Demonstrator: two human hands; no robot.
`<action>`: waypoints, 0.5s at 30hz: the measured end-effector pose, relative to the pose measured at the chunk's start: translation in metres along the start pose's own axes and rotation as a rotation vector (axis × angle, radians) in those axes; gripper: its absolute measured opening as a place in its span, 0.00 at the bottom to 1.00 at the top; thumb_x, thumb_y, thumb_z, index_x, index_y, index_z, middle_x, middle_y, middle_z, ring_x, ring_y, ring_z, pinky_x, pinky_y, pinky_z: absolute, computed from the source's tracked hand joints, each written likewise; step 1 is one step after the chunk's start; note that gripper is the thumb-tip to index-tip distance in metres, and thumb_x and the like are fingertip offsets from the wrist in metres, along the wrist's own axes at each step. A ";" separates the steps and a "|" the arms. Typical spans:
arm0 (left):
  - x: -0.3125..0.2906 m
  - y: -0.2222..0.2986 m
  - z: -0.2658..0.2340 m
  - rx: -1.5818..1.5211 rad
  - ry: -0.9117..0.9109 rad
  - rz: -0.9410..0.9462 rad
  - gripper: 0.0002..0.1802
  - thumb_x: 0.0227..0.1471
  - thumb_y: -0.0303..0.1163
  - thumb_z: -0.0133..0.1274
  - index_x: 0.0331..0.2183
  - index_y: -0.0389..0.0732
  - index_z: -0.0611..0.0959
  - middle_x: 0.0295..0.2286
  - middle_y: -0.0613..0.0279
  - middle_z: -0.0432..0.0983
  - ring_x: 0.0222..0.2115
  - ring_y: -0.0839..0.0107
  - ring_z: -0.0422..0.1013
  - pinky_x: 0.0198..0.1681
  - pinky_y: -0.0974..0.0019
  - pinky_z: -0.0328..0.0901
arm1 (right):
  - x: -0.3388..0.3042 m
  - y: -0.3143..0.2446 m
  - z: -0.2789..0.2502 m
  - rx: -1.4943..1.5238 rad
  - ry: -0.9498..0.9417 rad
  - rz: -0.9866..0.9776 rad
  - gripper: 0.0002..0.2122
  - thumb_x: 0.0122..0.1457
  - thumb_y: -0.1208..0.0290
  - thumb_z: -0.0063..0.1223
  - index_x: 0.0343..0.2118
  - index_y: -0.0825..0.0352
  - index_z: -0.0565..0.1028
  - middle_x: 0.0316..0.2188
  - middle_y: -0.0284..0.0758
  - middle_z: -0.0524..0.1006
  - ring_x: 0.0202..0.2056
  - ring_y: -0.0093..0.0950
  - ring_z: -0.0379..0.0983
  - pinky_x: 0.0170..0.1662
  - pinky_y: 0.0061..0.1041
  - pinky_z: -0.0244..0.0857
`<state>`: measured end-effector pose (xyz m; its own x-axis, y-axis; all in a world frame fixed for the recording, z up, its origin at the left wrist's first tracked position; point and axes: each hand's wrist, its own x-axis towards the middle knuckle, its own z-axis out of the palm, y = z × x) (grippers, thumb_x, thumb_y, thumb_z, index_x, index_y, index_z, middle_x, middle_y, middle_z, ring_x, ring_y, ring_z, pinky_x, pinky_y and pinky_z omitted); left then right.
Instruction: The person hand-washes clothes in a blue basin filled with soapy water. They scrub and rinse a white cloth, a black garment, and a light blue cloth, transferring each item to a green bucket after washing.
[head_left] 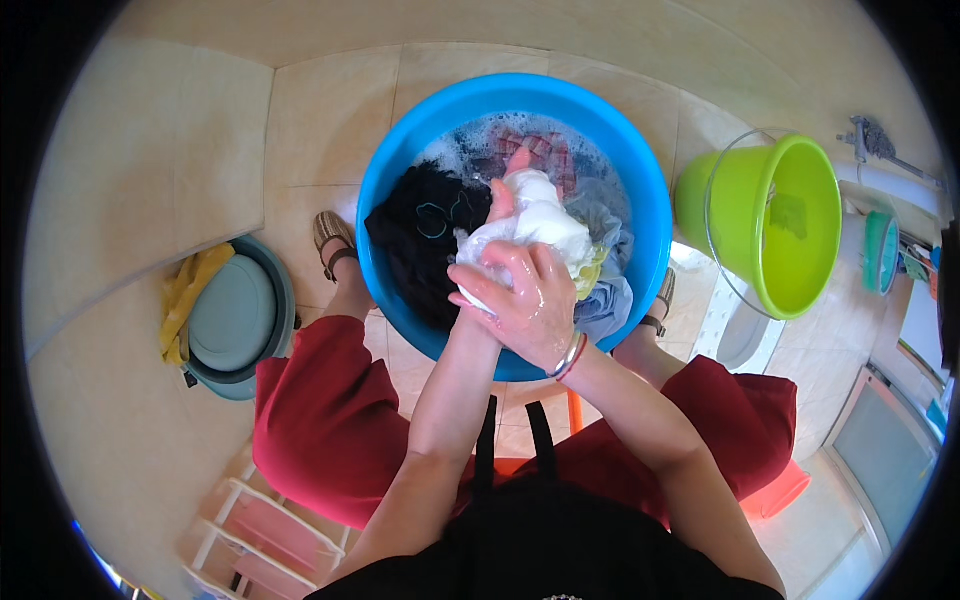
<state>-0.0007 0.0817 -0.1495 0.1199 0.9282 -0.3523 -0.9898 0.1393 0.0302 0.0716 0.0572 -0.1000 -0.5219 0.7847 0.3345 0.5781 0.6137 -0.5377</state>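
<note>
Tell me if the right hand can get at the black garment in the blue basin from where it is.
Probably yes. The right hand grips the white cloth beside the black garment, which lies uncovered in the blue basin. It would have to release its grip first.

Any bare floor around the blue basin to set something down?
Free: tiled floor beyond the blue basin, toward the wall, and the far-left tiles above the grey lidded tub. Crowded: the basin itself, full of clothes with both hands, the right hand over the left hand, on the white cloth; the green bucket blocks the right.
</note>
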 end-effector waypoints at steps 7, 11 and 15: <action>0.008 -0.001 -0.031 -0.204 -0.153 -0.196 0.26 0.51 0.59 0.49 0.42 0.49 0.76 0.30 0.64 0.73 0.29 0.72 0.71 0.34 0.65 0.69 | 0.011 0.007 0.011 0.032 0.163 0.077 0.09 0.41 0.63 0.64 0.23 0.54 0.74 0.23 0.26 0.65 0.22 0.25 0.68 0.20 0.24 0.62; 0.003 -0.001 -0.027 -0.146 -0.020 -0.162 0.19 0.54 0.53 0.49 0.32 0.47 0.76 0.24 0.68 0.72 0.25 0.75 0.70 0.31 0.68 0.67 | 0.015 0.013 0.015 0.157 0.185 0.180 0.08 0.43 0.70 0.65 0.23 0.61 0.74 0.22 0.33 0.72 0.24 0.34 0.73 0.24 0.28 0.66; 0.006 -0.008 -0.039 -0.090 0.200 -0.039 0.16 0.58 0.48 0.47 0.26 0.48 0.72 0.20 0.70 0.67 0.23 0.77 0.67 0.26 0.72 0.64 | 0.015 0.027 0.023 0.327 0.200 0.277 0.06 0.48 0.73 0.59 0.23 0.66 0.72 0.22 0.40 0.72 0.24 0.42 0.72 0.26 0.32 0.66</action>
<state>0.0054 0.0723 -0.1879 0.1498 0.8344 -0.5305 -0.9886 0.1345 -0.0676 0.0651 0.0837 -0.1272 -0.2262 0.9361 0.2692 0.4341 0.3443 -0.8325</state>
